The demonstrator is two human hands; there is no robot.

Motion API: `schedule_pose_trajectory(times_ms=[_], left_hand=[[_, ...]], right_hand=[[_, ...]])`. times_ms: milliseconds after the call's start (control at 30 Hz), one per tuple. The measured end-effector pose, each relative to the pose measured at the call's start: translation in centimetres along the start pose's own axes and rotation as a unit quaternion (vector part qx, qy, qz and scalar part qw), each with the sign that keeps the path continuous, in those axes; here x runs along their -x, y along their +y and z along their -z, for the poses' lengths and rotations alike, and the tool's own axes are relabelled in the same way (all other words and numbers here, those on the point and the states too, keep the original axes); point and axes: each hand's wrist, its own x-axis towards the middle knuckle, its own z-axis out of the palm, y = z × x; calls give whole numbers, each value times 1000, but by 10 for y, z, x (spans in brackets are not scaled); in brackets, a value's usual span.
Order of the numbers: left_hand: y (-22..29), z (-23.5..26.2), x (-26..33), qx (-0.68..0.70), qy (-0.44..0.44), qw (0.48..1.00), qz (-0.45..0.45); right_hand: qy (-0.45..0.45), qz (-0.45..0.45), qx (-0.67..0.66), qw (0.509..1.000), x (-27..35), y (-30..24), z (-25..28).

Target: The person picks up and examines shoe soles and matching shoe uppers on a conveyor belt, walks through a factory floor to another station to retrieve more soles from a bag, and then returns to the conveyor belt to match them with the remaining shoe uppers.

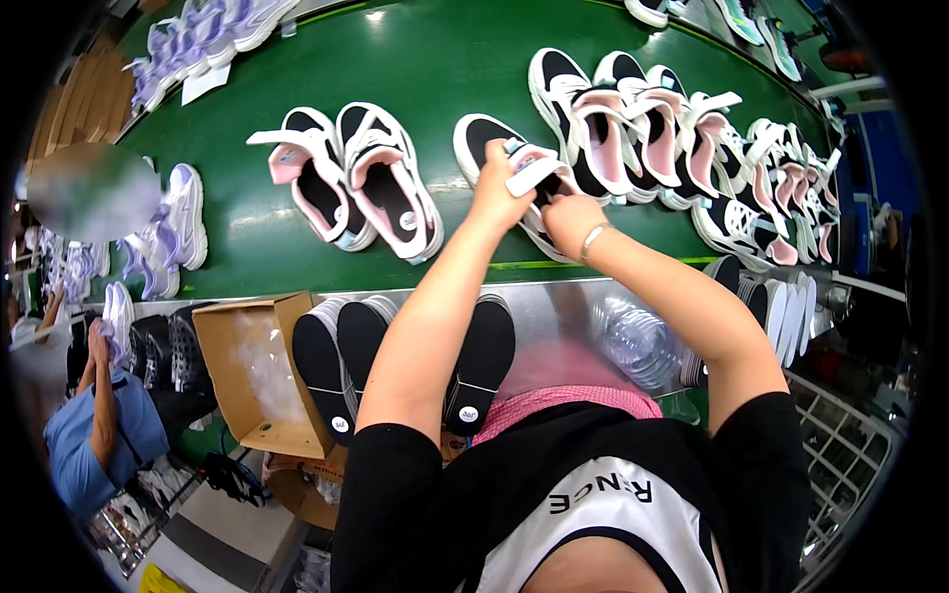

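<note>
Left hand (497,190) pinching white strap (534,174), right hand (571,218) apparently gripping sneaker (494,148), green belt (435,69)

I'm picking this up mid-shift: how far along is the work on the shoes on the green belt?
Looks done: a black-and-pink pair lies with insoles in, and a row of like shoes crowds the belt's right. In hand: the left hand and right hand hold one black shoe by its strap. Left: loose black insoles wait on the near ledge.
</note>
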Motion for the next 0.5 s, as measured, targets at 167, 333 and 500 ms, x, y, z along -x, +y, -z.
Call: schedule_pose_trajectory(times_ms=[167,333,500], left_hand=[[-5,3,-6,41,-5,995,87],[4,-17,14,-173,81,981,28],[-16,3,14,-124,3,992,11]], right_hand=[[-47,-29,-22,998,-7,0,6],[-62,-19,-47,997,-9,3,3],[-201,-66,-32,977,-17,-7,19]])
